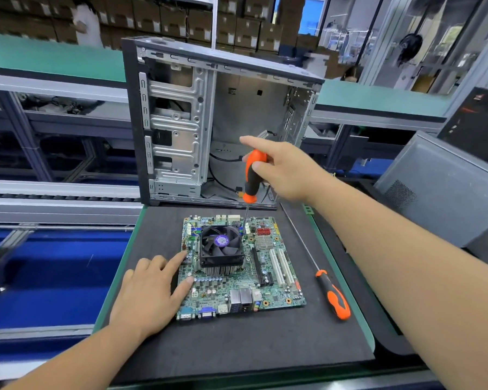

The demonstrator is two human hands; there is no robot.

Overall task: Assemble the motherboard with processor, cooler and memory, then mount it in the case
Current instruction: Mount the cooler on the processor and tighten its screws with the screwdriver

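Head camera is showing your right hand (288, 170) wrapping around the orange-and-black handle of a short screwdriver (252, 178), forefinger sticking straight out, and holding it upright with its shaft reaching down to the far right corner of the black square cooler fan (221, 244). That fan is sitting on its finned heatsink on the green motherboard (268, 294), which is lying flat on the dark foam mat (237, 342) covering the table (358, 305). Your left hand (150, 294) is resting open on the mat, fingers spread, with forefinger and thumb tips touching the board's left edge. A second, long-shafted orange-and-black screwdriver (331, 294) is lying on the mat just right of the board. Behind the mat, the grey metal computer case (178, 128) is standing upright with its open side facing you.
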